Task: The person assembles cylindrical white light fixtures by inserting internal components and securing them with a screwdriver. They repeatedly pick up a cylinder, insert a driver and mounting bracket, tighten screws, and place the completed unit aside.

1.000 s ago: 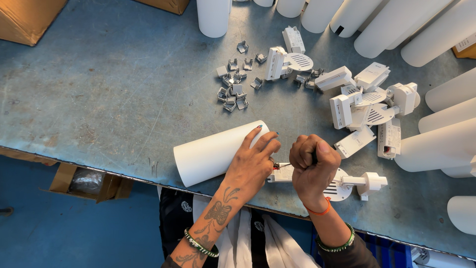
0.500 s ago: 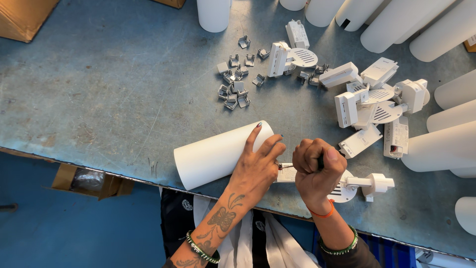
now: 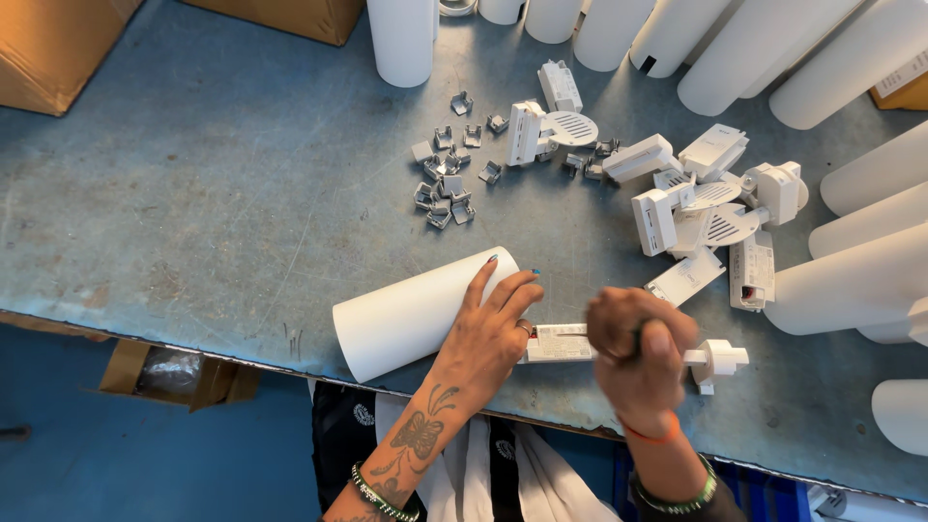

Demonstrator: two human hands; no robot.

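Here, closest to the body, both hands work at the near edge of the blue-grey worktop (image 3: 193, 193). The left hand (image 3: 493, 324) lies flat and spread on the end of a white cylinder housing (image 3: 416, 311), fingers open and pressing rather than curled round it. The housing lies on its side, its long axis running from lower left up to the right, its open end toward the worktop edge and its other end under the palm. The right hand (image 3: 638, 348) is clenched into a fist around a thin dark handle, probably a tool; it is blurred, so what it grips cannot be told for sure. Between the two hands, running left to right, lies a white rectangular driver box (image 3: 559, 343) joined to a white adapter piece (image 3: 717, 360) that sticks out just past the fist on the right. The right hand is directly over this part; the left hand touches its left end.

Farther out, a scatter of small metal clips (image 3: 447, 179) lies beyond the housing, well apart from the hands. To their right sits a heap of white track adapters with round grilles (image 3: 706, 198). Along the far and right edges lie more white cylinders (image 3: 754, 53). Cardboard boxes (image 3: 58, 48) stand at the far left corner. Nothing lies between the hands and the part.
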